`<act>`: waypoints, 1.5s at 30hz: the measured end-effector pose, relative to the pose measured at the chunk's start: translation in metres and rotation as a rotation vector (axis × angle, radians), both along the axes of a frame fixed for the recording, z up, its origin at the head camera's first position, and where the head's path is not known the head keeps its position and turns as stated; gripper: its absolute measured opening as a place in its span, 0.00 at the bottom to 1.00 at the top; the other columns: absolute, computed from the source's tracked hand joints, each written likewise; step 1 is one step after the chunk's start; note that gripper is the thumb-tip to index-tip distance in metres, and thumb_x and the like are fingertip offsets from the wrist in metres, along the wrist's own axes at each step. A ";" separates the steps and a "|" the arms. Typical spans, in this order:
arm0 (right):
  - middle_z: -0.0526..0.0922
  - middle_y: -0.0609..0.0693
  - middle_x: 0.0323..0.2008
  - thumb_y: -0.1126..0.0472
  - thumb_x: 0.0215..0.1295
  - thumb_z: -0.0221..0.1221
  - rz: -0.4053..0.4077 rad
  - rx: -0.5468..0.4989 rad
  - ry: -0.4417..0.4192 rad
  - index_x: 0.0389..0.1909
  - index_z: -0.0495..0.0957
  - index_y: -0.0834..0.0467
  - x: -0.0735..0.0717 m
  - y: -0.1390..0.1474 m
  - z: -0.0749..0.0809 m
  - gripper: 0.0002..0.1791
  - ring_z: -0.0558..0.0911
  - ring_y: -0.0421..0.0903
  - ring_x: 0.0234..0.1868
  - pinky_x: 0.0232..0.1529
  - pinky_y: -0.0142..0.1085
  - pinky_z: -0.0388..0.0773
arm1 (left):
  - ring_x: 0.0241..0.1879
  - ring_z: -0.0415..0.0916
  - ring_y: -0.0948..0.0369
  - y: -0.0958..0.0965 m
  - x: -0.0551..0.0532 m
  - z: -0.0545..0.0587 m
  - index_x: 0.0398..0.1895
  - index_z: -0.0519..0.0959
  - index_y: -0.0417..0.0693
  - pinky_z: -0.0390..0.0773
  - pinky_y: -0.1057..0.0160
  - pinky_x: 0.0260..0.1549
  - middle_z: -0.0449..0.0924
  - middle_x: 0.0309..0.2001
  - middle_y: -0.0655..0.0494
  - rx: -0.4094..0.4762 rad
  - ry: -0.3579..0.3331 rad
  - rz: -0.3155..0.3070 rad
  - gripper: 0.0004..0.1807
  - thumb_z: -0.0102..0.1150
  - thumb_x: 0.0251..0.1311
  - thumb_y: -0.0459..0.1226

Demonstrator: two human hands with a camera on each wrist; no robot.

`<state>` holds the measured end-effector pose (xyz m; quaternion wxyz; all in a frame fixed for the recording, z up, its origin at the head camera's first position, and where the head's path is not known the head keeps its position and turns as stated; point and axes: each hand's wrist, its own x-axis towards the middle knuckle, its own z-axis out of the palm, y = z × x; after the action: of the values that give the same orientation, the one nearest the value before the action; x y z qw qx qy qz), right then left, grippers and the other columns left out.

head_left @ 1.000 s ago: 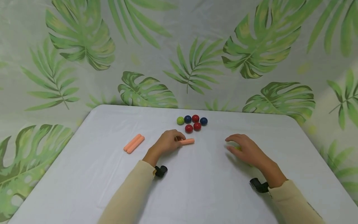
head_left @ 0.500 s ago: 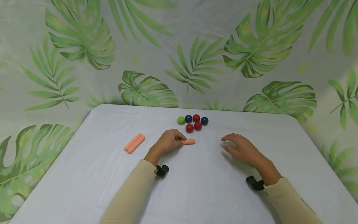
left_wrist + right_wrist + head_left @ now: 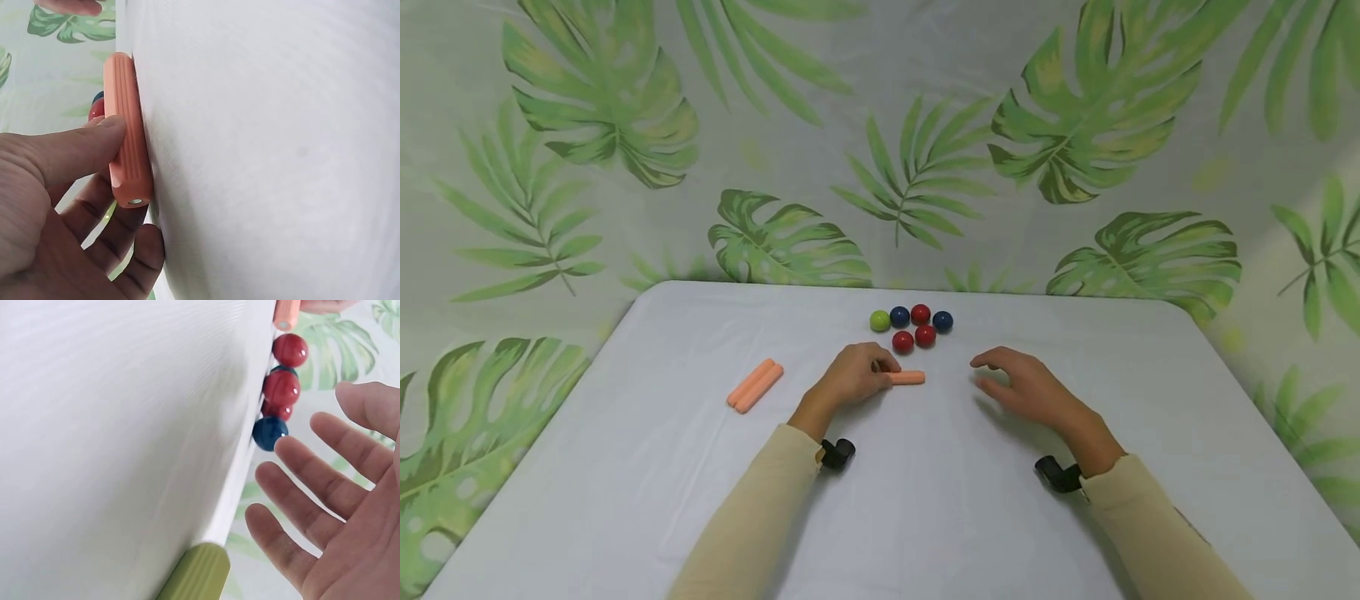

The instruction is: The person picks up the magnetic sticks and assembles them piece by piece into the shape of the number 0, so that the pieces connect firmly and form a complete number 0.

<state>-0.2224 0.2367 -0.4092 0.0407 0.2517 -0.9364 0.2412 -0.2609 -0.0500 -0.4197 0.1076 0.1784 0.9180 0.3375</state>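
Observation:
My left hand (image 3: 850,375) pinches an orange ridged stick (image 3: 128,150) between thumb and fingers, low at the white tabletop. In the head view the stick's free end points right. My right hand (image 3: 1026,392) hovers over the table to the right of it, holding nothing, with its fingers spread in the right wrist view. A green ridged stick (image 3: 197,575) lies on the table below that hand; the hand and forearm hide it in the head view. Two more orange sticks (image 3: 756,386) lie side by side to the left of my left hand.
Beyond the hands, near the table's far edge, sit several balls: a green ball (image 3: 880,321), two blue ones and three red ones, including a front red ball (image 3: 903,342). A leaf-patterned cloth (image 3: 917,167) hangs behind the table (image 3: 940,517).
My right hand has moved left, toward the held stick, with its fingers apart. My left hand keeps its grip almost in place; the orange stick has turned slightly, now nearly level across the view.

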 end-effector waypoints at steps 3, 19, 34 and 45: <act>0.83 0.59 0.53 0.63 0.69 0.59 -0.010 0.010 -0.025 0.55 0.79 0.62 -0.008 -0.006 0.003 0.16 0.82 0.58 0.52 0.56 0.54 0.77 | 0.46 0.74 0.58 0.002 -0.001 0.002 0.44 0.87 0.54 0.75 0.58 0.51 0.85 0.46 0.57 0.008 -0.030 0.017 0.09 0.64 0.63 0.37; 0.76 0.56 0.42 0.63 0.66 0.57 -0.097 0.235 -0.094 0.67 0.73 0.50 -0.072 -0.057 0.008 0.27 0.74 0.49 0.37 0.38 0.40 0.73 | 0.46 0.73 0.57 0.000 -0.001 -0.001 0.45 0.86 0.52 0.75 0.58 0.50 0.84 0.44 0.54 0.066 -0.131 0.066 0.10 0.64 0.62 0.35; 0.76 0.58 0.54 0.55 0.62 0.66 -0.116 0.288 -0.102 0.63 0.75 0.53 -0.073 -0.071 -0.001 0.27 0.78 0.53 0.50 0.54 0.49 0.80 | 0.47 0.72 0.57 -0.001 0.001 -0.002 0.44 0.86 0.52 0.75 0.57 0.49 0.83 0.45 0.55 0.090 -0.146 0.074 0.09 0.62 0.62 0.34; 0.81 0.55 0.44 0.59 0.63 0.64 -0.070 0.117 -0.180 0.60 0.76 0.59 -0.047 -0.046 0.008 0.24 0.77 0.49 0.41 0.43 0.39 0.78 | 0.46 0.72 0.57 0.002 0.004 -0.004 0.43 0.86 0.54 0.74 0.57 0.49 0.83 0.44 0.56 0.085 -0.154 0.074 0.08 0.62 0.63 0.36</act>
<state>-0.2692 0.1905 -0.4010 -0.0498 0.1981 -0.9569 0.2064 -0.2567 -0.0482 -0.4234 0.1575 0.1224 0.8978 0.3928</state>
